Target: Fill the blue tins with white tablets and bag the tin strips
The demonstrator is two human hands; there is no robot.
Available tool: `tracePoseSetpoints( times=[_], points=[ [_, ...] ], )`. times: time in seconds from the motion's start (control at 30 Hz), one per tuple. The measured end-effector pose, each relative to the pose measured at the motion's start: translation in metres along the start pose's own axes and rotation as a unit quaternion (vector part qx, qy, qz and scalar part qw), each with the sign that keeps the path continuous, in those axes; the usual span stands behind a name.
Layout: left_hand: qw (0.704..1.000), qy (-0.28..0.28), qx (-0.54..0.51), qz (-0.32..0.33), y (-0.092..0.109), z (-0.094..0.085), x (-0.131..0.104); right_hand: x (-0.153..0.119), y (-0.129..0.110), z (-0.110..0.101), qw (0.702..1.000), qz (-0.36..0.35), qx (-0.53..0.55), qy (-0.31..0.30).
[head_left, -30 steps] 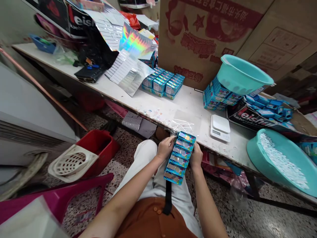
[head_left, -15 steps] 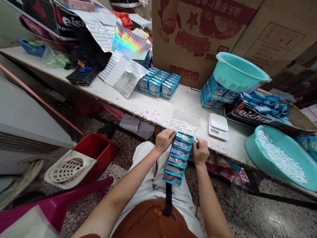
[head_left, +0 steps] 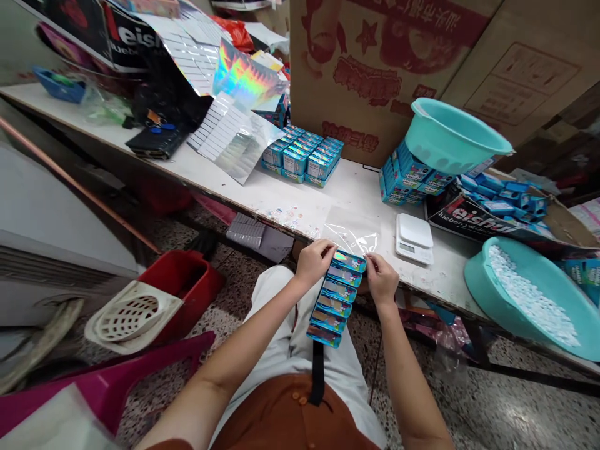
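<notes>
My left hand pinches at the near left corner of a clear plastic sheet or bag, its fingertips beside the top of a row of blue boxes. Opposite it, my right hand is closed with thumb and fingertips at the plastic's right corner. Several small blue boxes with shiny tops make up the row, which slants from the table edge down over my lap. Whether the plastic also wraps the boxes I cannot tell.
On the white table stand blocks of blue boxes, a white digital scale and a turquoise basin of white pieces. A turquoise basket rests on stacked boxes. A red bin is at lower left.
The plastic's near edge looks flatter and more stretched between my hands. Both hands have shifted up slightly, and the lower end of the box row has risen a little.
</notes>
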State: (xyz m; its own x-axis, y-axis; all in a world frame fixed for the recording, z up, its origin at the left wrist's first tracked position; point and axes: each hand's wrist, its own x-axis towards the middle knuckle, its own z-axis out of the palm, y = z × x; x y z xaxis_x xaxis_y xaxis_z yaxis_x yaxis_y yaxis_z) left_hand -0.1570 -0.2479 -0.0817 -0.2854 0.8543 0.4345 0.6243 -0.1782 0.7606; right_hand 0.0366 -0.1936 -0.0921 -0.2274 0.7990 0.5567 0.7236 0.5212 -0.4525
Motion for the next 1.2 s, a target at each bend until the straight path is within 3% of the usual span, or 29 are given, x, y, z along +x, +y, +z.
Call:
tracePoseSetpoints(
  times=[0.17, 0.43, 0.57, 0.8, 1.0, 1.2],
  points=[
    [0.997, -0.010, 0.058, 0.052, -0.004, -0.002, -0.013, -0.004, -0.010, -0.008, 0.998, -0.063, 0.021, 0.001],
    [0.983, -0.062, 0.122, 0.119, -0.004, -0.013, -0.017, -0.008, -0.013, -0.021, 0.994, -0.109, -0.017, -0.016],
    [0.985, -0.103, 0.088, 0.103, 0.007, -0.026, -0.011, -0.007, -0.015, -0.027, 0.993, -0.109, -0.035, -0.024],
    [0.988, -0.115, 0.095, 0.049, 0.020, -0.033, -0.003, -0.008, -0.018, -0.033, 0.987, -0.137, -0.075, -0.035],
    [0.975, -0.075, 0.168, 0.125, 0.016, -0.025, -0.022, -0.013, -0.015, -0.040, 0.986, -0.134, -0.085, -0.053],
    [0.979, -0.012, 0.147, 0.142, 0.001, -0.018, -0.039, -0.031, -0.015, -0.034, 0.992, -0.104, -0.064, 0.022]
  ],
)
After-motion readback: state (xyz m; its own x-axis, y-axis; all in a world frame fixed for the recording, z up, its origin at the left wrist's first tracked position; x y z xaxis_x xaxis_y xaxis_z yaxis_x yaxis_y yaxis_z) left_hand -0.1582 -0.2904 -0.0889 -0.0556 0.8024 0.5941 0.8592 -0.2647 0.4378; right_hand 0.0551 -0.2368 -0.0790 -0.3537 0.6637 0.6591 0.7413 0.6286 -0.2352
